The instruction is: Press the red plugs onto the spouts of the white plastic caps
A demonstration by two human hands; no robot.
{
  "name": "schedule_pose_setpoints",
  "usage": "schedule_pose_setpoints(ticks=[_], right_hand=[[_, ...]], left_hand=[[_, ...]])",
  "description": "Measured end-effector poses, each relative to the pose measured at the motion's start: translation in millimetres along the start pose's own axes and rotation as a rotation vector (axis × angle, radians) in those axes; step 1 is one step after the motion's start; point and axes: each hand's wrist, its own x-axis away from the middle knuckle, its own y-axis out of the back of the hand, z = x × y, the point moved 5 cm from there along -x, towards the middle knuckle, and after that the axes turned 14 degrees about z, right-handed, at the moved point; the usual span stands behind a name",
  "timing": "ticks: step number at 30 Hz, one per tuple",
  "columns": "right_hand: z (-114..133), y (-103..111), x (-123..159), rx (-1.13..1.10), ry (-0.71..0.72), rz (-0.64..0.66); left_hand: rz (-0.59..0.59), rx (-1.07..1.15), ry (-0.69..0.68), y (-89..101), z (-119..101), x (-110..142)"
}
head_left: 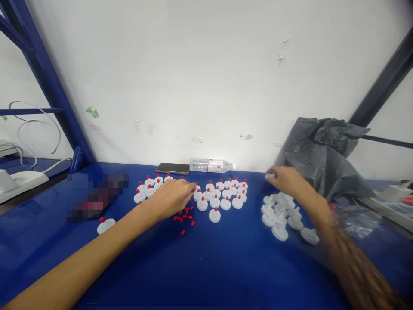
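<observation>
My left hand [171, 196] is closed in a pinch just above a loose pile of small red caps [185, 216]; whatever its fingertips hold is hidden. To both sides of that hand stand several white round lids [214, 215], each with a red cap on its nozzle. My right hand [287, 180] pinches a white lid [269, 176] by its edge, raised behind a heap of white lids [279, 233] that show no red caps. One more capped lid [106, 225] sits apart at the left, partly behind my left forearm.
A phone [173, 168] and a clear plastic bottle [213, 165] lie along the wall. A dark grey plastic bag [322, 155] and clear wrap [359, 219] are at the right. A blurred dark object [97, 200] and a power strip [24, 183] are at the left.
</observation>
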Motion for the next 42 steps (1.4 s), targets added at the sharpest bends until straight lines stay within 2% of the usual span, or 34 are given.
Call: schedule_pose_setpoints(ticks=[4,8,11,14,16,25,29,34,38,42], right_hand=[[51,20,17,-0.031,0.258,-0.113],[113,27,50,-0.142,0.550,-0.214],[153,20,72,-0.227,0.741,-0.171],[176,13,85,-0.238,0.836,-0.135],[181,11,88,-0.230,0.847,-0.128],[180,13,90,-0.205,0.838,-0.141],[182,16,94,-0.190,0.836,-0.199],[177,21,95,-0.320,0.861,-0.299],[177,21,99,-0.402,0.921,-0.333],[178,23,103,-0.486,0.920,-0.378]], left_hand=[[-0.160,0.037,-0.037,3.8,-1,1],[-0.265,0.036,-0.042,8.4,-5,5],[-0.295,0.035,-0.079,12.7,-10,9],[-0.347,0.039,-0.133,14.9,-16,12],[-0.368,0.025,-0.155,13.9,-19,13],[-0.328,0.006,-0.187,4.5,-29,11],[-0.360,0.011,-0.185,3.8,-27,11],[-0.423,0.091,-0.149,10.8,-22,11],[-0.386,0.084,-0.144,8.3,-20,9],[-0.375,0.102,-0.170,4.0,-19,9]])
